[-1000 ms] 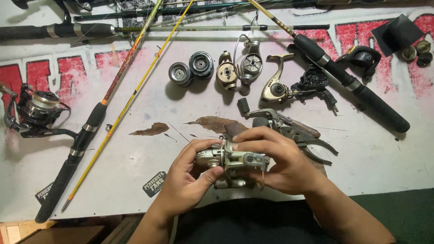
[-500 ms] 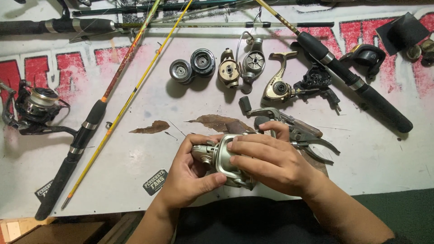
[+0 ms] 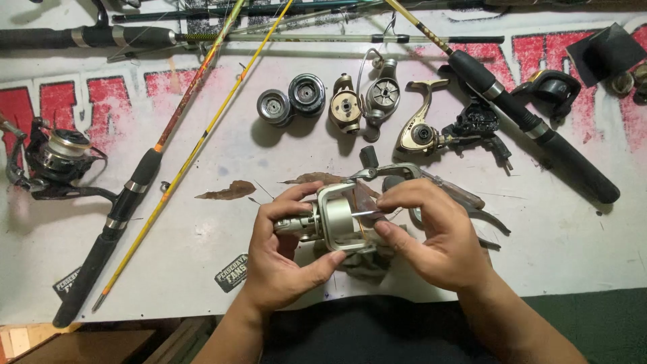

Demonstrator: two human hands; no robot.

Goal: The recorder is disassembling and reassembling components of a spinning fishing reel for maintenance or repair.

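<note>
Close to the bench's (image 3: pixel 552 263) near edge, both hands hold a silver spinning reel (image 3: pixel 337 222) just above the surface, about midway along that edge. The left hand (image 3: pixel 286 259) has its grip clamped on the reel's body from the left side, thumb underneath; the right hand (image 3: pixel 438 236) has its fingers together on the reel's right side, pinching near the thin wire bail. Directly behind the right hand lies a pair of pliers (image 3: pixel 465 205), close enough to crowd that wrist. A dark sticker (image 3: pixel 232 271) sits left of the left wrist, with bare white bench beyond it. Two brown leaf-like scraps (image 3: pixel 229 191) lie just past the hands. Toward the left edge, a black-handled rod (image 3: pixel 128 209) and a thin yellow rod (image 3: pixel 195 148) run diagonally, with a black reel (image 3: pixel 57 158) beside them. Mid-bench sits a row of loose spools (image 3: pixel 291 101) and reel parts, a gold reel body (image 3: pixel 418 131) among them. A thick black rod handle (image 3: pixel 532 128) slants toward the right edge. More rods (image 3: pixel 269 37) lie along the far edge.
</note>
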